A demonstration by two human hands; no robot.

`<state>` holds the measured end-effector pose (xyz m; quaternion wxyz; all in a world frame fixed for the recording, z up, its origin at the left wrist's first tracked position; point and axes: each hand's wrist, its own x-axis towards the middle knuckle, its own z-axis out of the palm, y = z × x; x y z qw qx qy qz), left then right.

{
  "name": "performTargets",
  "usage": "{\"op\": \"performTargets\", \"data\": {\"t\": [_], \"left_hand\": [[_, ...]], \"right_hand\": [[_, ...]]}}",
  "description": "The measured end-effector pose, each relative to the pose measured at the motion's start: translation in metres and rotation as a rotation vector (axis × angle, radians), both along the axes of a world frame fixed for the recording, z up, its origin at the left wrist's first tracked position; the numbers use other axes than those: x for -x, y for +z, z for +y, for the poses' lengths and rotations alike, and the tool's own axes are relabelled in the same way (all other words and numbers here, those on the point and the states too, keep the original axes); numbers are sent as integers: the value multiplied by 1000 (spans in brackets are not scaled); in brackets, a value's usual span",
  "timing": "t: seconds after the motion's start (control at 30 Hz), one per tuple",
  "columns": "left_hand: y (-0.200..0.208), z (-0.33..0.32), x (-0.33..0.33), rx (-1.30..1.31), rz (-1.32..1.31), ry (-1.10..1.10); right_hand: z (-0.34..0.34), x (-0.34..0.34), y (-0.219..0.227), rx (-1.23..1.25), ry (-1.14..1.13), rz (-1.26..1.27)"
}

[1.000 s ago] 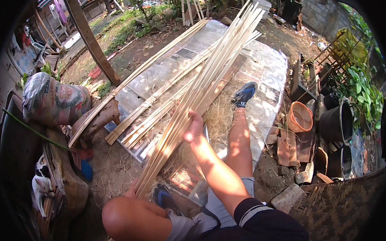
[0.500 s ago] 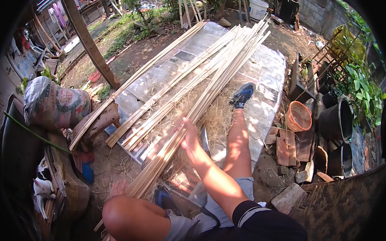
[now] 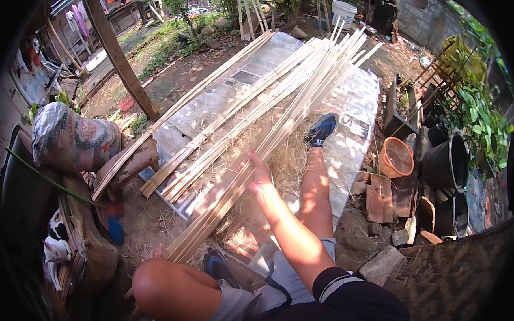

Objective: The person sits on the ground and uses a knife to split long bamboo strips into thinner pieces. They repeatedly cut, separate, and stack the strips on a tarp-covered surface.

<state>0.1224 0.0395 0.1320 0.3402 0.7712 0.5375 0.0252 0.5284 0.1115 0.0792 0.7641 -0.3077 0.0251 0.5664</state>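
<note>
A thick bundle of long, pale bamboo strips (image 3: 276,130) slants from beside my bent left knee up to the far right, its far ends fanned apart. My right hand (image 3: 260,174) is closed around the bundle's right side near the middle. Only a few fingertips of my left hand (image 3: 158,251) show beside the bundle's near end; the knee hides the rest, including its grip. Left of the bundle, more bamboo strips (image 3: 235,138) lie in loose groups on a light sheet (image 3: 358,107). Thin curly shavings (image 3: 291,153) are scattered beneath and around the bundle.
A filled woven sack (image 3: 74,136) and a wooden post (image 3: 119,54) stand on the left, with a black-and-white cat (image 3: 56,247) lower down. To the right are an orange basin (image 3: 397,157), black buckets (image 3: 446,161) and bricks. My shod right foot (image 3: 322,129) rests on the sheet.
The bundle's far ends have spread out and shifted right. My right hand has moved slightly right and up with it. My left hand has become more hidden behind the knee.
</note>
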Motion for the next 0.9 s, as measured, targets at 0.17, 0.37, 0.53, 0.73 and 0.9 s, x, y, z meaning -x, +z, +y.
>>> {"op": "performTargets", "data": {"t": [0.17,0.37,0.53,0.73,0.9], "left_hand": [[-2,8,-6,152,-44,-1],[-18,11,-10,373,-106,20],[-41,0,3,647,-168,144],[-38,56,-24,498,-246,-126],[-19,99,-81,351,3,-263]], "right_hand": [[-6,0,-4,55,22,23],[11,-31,-47,118,-14,-71],[32,-62,-40,110,-37,-143],[36,-98,-22,-17,-73,-214],[-5,5,-73,100,178,22]]}}
